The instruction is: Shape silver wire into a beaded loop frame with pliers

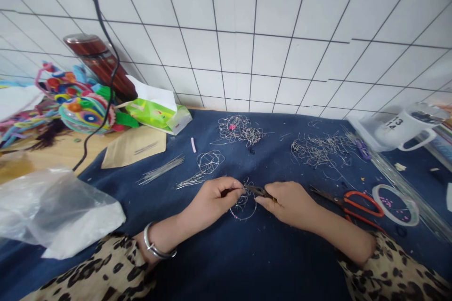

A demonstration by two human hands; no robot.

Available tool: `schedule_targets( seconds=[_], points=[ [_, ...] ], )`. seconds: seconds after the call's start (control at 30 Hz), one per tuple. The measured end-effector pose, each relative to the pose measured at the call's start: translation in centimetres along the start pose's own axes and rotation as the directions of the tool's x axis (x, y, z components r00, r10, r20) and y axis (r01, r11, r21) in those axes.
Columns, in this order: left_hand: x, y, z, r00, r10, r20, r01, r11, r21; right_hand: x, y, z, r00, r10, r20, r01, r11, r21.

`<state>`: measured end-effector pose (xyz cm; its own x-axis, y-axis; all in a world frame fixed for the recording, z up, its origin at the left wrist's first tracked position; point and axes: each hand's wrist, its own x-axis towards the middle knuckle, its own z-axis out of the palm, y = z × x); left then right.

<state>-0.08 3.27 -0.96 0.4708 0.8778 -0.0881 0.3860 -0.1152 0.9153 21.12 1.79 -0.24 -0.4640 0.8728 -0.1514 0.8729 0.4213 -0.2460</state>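
Between my hands is a round piece of bent silver wire [243,217], with small pink beads on its lower left edge. My left hand [221,196] pinches the wire at its upper left. In my right hand [290,202] is a pair of dark pliers [261,192], their jaws reaching left to the wire close to my left fingertips. Whether the jaws are closed on the wire is too small to make out. Just beyond my left hand lie a round wire form [210,162] and two bundles of straight wires [161,170] on the dark blue cloth [212,263].
Red-handled scissors [363,203] and a round dish with pink beads [395,205] lie at right. Tangled wire [319,148] sits behind them, near a white mug [406,127]. A plastic bag [60,211], a tissue pack [158,113] and a red thermos [100,63] stand left; a black cable [102,23] hangs there.
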Motion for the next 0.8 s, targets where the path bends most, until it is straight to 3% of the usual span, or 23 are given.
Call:
schedule_targets(
  seconds=[0.43,0.8],
  points=[
    [0.03,-0.06,0.26,0.999,0.038,-0.031,-0.037,0.999,0.033,0.06,0.04,-0.03,1.000,0.009,0.024,-0.008,1.000,-0.010],
    [-0.14,0.19,-0.26,0.995,-0.067,0.081,0.080,0.981,-0.177,-0.02,0.14,0.07,1.000,0.000,-0.001,0.000,1.000,0.014]
  ],
)
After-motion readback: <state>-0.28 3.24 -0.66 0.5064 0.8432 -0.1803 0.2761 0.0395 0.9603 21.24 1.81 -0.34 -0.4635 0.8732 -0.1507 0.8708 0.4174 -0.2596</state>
